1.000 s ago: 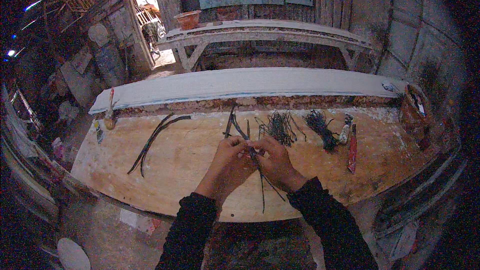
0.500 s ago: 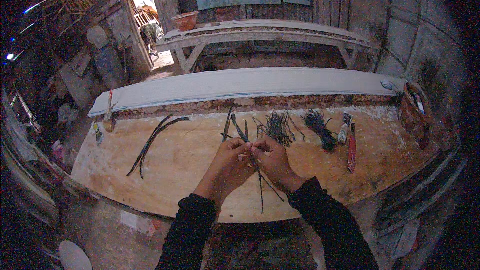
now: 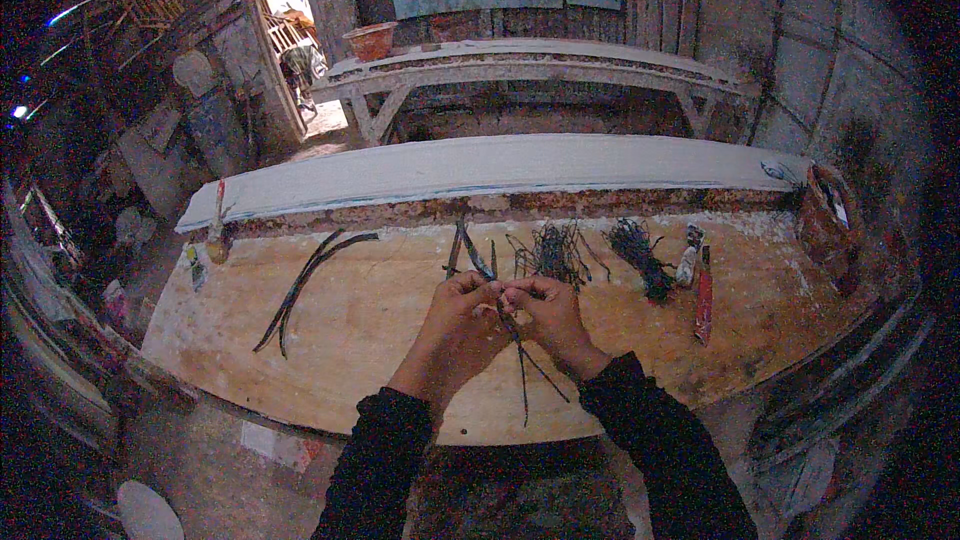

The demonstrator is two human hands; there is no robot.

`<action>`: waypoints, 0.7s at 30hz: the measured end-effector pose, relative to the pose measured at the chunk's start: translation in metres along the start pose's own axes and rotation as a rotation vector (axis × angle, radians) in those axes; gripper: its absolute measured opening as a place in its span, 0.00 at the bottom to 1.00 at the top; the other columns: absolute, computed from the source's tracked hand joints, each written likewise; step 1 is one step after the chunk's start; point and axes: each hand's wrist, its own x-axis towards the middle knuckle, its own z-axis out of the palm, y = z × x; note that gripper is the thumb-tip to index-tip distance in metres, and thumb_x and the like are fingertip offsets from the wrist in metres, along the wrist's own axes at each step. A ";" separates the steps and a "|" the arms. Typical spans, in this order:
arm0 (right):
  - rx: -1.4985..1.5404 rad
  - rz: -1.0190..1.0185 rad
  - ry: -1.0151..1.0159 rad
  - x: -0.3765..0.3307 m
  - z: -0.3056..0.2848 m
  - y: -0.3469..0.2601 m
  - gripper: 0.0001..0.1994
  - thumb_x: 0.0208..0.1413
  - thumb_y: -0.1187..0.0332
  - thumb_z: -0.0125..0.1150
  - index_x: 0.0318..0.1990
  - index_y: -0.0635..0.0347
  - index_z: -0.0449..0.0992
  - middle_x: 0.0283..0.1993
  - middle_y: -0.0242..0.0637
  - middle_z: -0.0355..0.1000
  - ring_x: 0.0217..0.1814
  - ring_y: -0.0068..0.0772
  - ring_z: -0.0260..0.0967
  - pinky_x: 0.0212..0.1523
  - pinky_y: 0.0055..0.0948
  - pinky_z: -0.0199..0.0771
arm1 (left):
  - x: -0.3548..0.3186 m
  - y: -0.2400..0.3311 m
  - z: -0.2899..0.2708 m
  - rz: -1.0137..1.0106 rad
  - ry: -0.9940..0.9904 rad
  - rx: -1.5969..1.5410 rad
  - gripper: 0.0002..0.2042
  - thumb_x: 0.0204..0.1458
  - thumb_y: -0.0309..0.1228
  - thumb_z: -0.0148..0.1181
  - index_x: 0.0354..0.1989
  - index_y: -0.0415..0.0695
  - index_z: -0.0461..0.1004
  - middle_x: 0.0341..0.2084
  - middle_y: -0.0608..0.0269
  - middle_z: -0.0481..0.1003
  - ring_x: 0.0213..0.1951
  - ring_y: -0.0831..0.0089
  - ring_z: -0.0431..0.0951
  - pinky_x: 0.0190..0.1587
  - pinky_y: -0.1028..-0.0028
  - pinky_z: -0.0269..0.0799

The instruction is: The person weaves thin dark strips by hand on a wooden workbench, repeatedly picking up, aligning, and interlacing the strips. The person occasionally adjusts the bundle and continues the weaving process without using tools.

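Note:
My left hand (image 3: 462,325) and my right hand (image 3: 550,318) meet over the middle of the wooden board (image 3: 380,380). Both are closed in a pinch on thin dark strips (image 3: 477,255), whose ends stick out beyond the fingers and cross below toward me. What the fingertips do to the strips is partly hidden. Just beyond my hands lies a loose tangle of dark cords (image 3: 556,252), with a tighter dark bundle (image 3: 638,258) to its right. Several longer dark strips (image 3: 300,285) lie together on the left.
Right of the bundles are a red cutter-like tool (image 3: 704,305) and a small whitish tube-shaped item (image 3: 688,262). A long white surface (image 3: 500,162) borders the board's far side. A brown container (image 3: 830,220) stands right; a brush-like tool (image 3: 218,230) is left. A bench (image 3: 540,65) stands behind.
The fingers of both hands have shifted slightly at the pinch, and the upper ends of the held strips have moved a little. The other things lie as before.

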 end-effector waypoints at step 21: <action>-0.357 -0.192 0.052 -0.014 0.006 -0.035 0.07 0.54 0.71 0.57 0.36 0.65 0.76 0.31 0.34 0.72 0.35 0.25 0.68 0.36 0.27 0.68 | 0.006 -0.005 -0.003 0.067 0.017 0.117 0.05 0.53 0.26 0.56 0.28 0.45 0.67 0.24 0.64 0.72 0.28 0.70 0.75 0.26 0.68 0.71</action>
